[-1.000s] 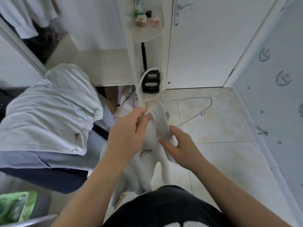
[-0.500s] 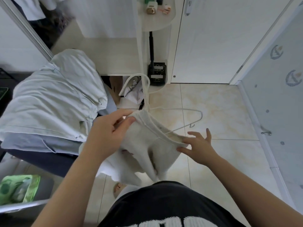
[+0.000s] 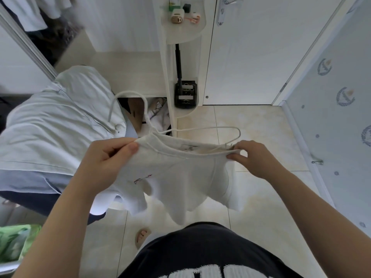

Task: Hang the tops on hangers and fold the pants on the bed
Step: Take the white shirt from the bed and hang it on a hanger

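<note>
Right now the white top (image 3: 180, 177) hangs stretched between both hands over the tiled floor, its neck opening pulled wide and its body drooping below. At its left end the left hand (image 3: 108, 159) pinches the edge between thumb and curled fingers. At its right end the right hand (image 3: 255, 157) grips the fabric with fingers bent round it, thumb underneath. A white wire hanger (image 3: 202, 128) lies just beyond the top. One arm of it dips into the neck opening by the right hand, and its hook rises past the top's left end. Left of the top, a pale garment pile (image 3: 60, 121) rests on the bed. Beyond the top stands a white door (image 3: 251, 57).
</note>
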